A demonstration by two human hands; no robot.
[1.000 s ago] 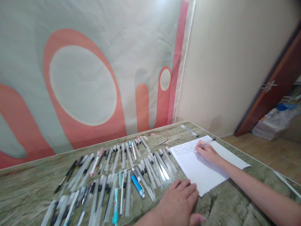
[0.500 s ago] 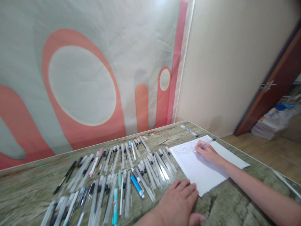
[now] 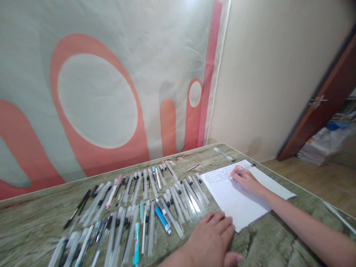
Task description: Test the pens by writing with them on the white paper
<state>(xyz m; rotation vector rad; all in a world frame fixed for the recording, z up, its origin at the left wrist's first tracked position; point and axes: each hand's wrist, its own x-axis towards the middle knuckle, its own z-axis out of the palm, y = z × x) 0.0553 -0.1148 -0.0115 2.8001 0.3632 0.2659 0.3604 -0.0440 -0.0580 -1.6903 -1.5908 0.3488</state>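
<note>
My right hand grips a clear pen with a dark end, its tip down on a white sheet of paper. Rows of small handwriting cover the upper left part of the sheet; the lower part is blank. My left hand lies flat, palm down, with its fingertips at the sheet's lower left edge. Nothing shows in it, and its fingers are stretched out. Left of it, many pens lie in rough rows on the table, among them a blue marker and a turquoise highlighter.
The wood-patterned table meets a wall banner at the back. Beyond the paper lies another clear pen; a long pale stick-like item is at the right edge. A brown door and wrapped stacks stand to the right.
My right hand and the pen have shifted very slightly at the same line of writing. My left hand and the pens on the table stay where they were.
</note>
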